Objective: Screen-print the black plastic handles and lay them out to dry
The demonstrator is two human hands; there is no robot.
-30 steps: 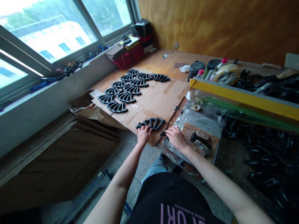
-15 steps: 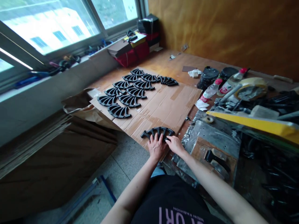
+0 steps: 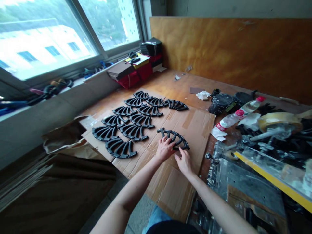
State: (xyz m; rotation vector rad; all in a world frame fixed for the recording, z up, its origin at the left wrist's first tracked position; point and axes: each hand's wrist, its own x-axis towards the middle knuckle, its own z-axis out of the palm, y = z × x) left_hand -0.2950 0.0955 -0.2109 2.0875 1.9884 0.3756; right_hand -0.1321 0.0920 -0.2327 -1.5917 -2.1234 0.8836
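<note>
One black fan is placed on the cardboard, both hands on it. Left hand: grip laid over the near-left edge; whether it is pinched cannot be told. Right hand: grip spread, a fingertip set at the near edge. Eleven other fans are laid out left and beyond. Two bottles, two black tubs seen on the counter. Versus earlier frame: handled fan shifted inward from cardboard's near edge, closer to the others.
</note>
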